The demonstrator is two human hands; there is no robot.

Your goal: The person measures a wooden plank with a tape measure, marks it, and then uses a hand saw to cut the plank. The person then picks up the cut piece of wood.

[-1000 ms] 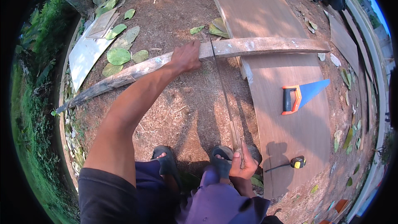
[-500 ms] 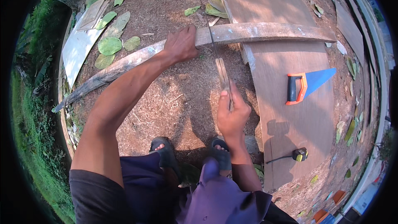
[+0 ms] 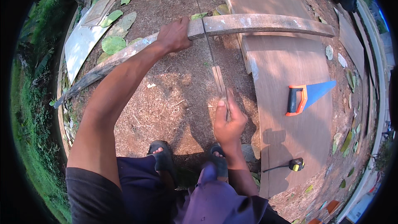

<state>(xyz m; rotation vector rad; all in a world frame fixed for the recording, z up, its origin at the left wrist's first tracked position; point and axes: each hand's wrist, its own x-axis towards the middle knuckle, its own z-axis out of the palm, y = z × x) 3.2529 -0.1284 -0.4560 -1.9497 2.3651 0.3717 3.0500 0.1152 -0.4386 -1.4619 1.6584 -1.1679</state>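
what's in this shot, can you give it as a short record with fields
setting: outdoors, bare dirt with dry leaves, grass at the left
left hand: gripping a long weathered plank, pressing it down
right hand: fingers closed on the handle of a handsaw
saw position: blade crosses the plank beside the left hand
plank support: right part rests on a brown board
spare tools: orange-handled blue saw on the board; tape measure nearer its lower end
feet: in dark sandals

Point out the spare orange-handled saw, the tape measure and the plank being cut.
orange-handled saw [image 3: 296, 100], head view, on its handle.
tape measure [image 3: 297, 164], head view, on its case.
plank [image 3: 269, 22], head view, on its top face.
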